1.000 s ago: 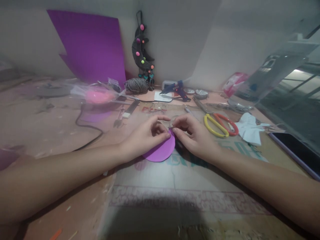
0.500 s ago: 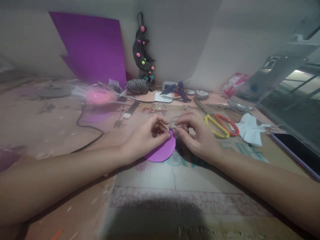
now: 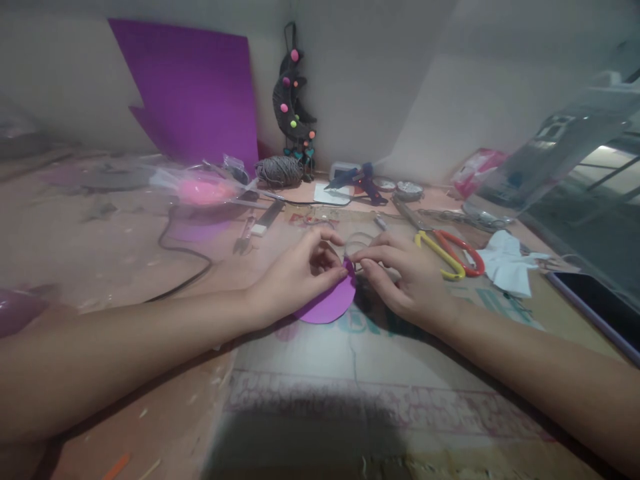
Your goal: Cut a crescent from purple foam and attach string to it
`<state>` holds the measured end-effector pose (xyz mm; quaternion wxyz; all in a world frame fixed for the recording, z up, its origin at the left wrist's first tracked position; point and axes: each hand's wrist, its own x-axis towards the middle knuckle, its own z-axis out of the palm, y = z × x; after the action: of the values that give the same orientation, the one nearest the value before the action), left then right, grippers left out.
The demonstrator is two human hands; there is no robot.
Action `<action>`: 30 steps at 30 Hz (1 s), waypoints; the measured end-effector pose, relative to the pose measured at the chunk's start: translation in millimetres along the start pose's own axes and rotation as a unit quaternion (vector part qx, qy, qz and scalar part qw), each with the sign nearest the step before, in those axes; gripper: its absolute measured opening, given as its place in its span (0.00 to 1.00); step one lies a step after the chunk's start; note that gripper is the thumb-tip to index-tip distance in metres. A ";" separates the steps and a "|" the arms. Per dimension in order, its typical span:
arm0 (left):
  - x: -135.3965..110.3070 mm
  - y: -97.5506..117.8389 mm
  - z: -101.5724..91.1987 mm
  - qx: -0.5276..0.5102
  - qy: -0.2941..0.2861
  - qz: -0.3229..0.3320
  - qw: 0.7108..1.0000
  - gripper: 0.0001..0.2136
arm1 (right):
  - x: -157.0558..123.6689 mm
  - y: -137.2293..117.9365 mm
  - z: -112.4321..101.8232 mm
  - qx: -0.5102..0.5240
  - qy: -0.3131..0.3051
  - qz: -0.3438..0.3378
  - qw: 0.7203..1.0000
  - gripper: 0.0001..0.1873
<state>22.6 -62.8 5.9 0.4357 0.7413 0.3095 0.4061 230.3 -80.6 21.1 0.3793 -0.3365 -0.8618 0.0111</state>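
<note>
A purple paper disc (image 3: pixel 327 307) with a rounded edge is held just above the cardboard, between the thumb and fingers of my left hand (image 3: pixel 315 267). My right hand (image 3: pixel 400 270) is at the disc's upper right edge, its index fingertip touching there and its thumb a little apart. A thin grey loop (image 3: pixel 359 237), perhaps cord, rises behind the fingertips at that edge; where it meets the paper is partly hidden by my fingers.
Printed cardboard (image 3: pixel 310 360) lies under my hands. Scissors (image 3: pixel 450 257), a white cloth (image 3: pixel 510 263) and a phone (image 3: pixel 600 310) are on the right. Behind are a glue gun (image 3: pixel 360 181), grey yarn (image 3: pixel 280 171), a moon ornament (image 3: pixel 290 110) and purple sheets (image 3: pixel 200 93).
The right index finger has come down onto the disc's edge and the right thumb has drawn back from it. The grey loop shows more clearly. The whole view has shifted slightly.
</note>
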 end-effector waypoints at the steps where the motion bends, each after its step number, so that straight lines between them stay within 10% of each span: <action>1: 0.0 -0.4 0.2 0.002 0.000 0.002 1.000 0.14 | 0.6 0.1 0.2 0.001 -0.002 0.010 1.000 0.09; 11: -0.6 -5.0 -0.1 0.007 0.007 -0.007 1.000 0.15 | -1.5 2.5 6.2 0.067 0.020 0.130 0.989 0.05; 19: -0.6 -3.7 0.6 0.018 0.008 -0.012 1.000 0.15 | 6.3 6.1 9.3 0.419 -0.101 0.309 0.848 0.25; 30: -0.3 -5.0 -0.4 0.006 -0.003 -0.032 0.999 0.15 | 4.3 4.1 9.5 0.362 -0.067 0.303 0.879 0.20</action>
<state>21.6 -60.7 1.5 0.4446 0.7350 0.3341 0.3878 224.3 -72.6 16.0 0.3941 -0.4186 -0.6771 0.4594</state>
